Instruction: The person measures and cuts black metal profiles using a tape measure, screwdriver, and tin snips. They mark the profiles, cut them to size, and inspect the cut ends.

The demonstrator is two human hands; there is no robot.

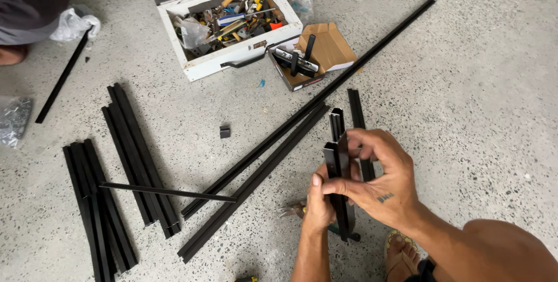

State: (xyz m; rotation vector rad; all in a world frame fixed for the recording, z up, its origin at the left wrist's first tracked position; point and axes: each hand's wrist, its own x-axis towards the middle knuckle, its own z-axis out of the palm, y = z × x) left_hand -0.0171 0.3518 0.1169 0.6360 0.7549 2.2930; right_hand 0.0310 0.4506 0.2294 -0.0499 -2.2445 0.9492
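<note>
Both hands meet on a short black metal channel profile (339, 192), held upright just above the speckled concrete floor (465, 102), low centre-right in the head view. Left hand (318, 200) wraps the profile from below, thumb pressed on its front face. Right hand (381, 180) closes round it from the right, fingers curled over the upper end, forefinger laid across the front.

Just behind the profile a second short black piece (356, 110) lies flat. Two long black rails (279, 142) run diagonally across the floor, touching side by side. Bundles of black bars (136, 160) lie at left, one thin rod (165, 191) across them. An open white metal toolbox (229, 20) full of hand tools sits at top, a torn cardboard box (325, 49) beside it. A small black block (225, 131) lies alone.
</note>
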